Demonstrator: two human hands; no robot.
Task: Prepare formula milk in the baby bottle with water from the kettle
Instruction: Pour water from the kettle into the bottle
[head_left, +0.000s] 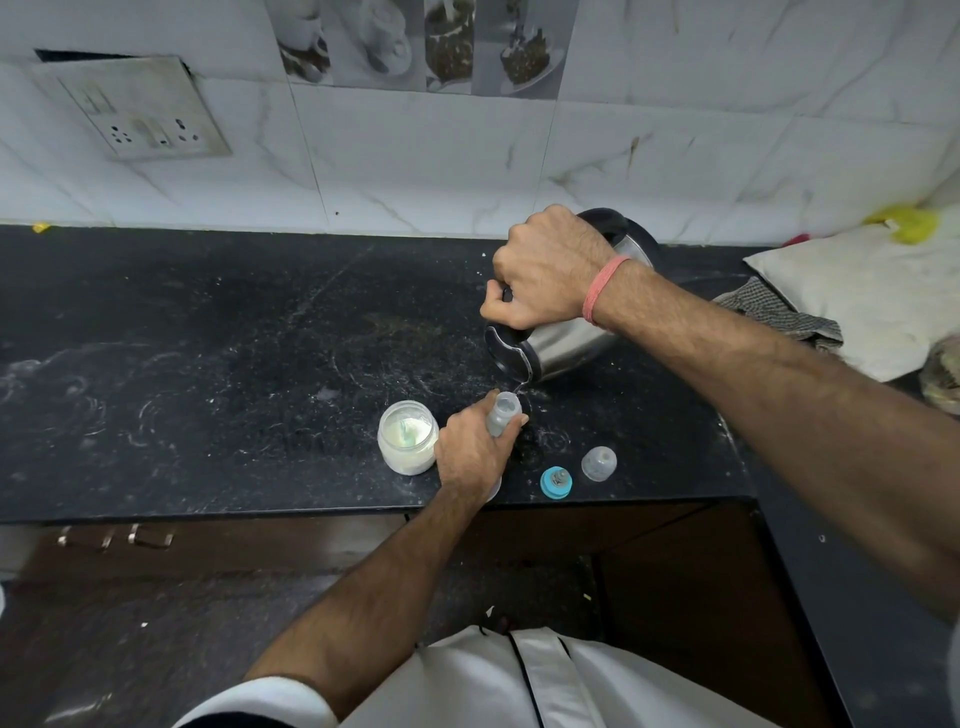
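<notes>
My right hand (545, 270) grips the black handle of a steel kettle (566, 348), tipped to the left so its spout hangs just above the baby bottle (503, 413). A thin stream of water runs from the spout into the bottle's open mouth. My left hand (470, 449) holds the small clear bottle upright on the black counter (208, 364). To the left of that hand stands an open jar of white formula powder (408, 436) with a pale green scoop inside. The blue teat ring (556, 483) and the clear cap (598, 463) lie to the right of the bottle.
A white sack (862, 291) with a checked cloth (779, 312) lies at the counter's back right. A socket plate (135, 114) hangs on the tiled wall at the left. The counter's front edge runs just below the bottle parts, with dark cabinets beneath.
</notes>
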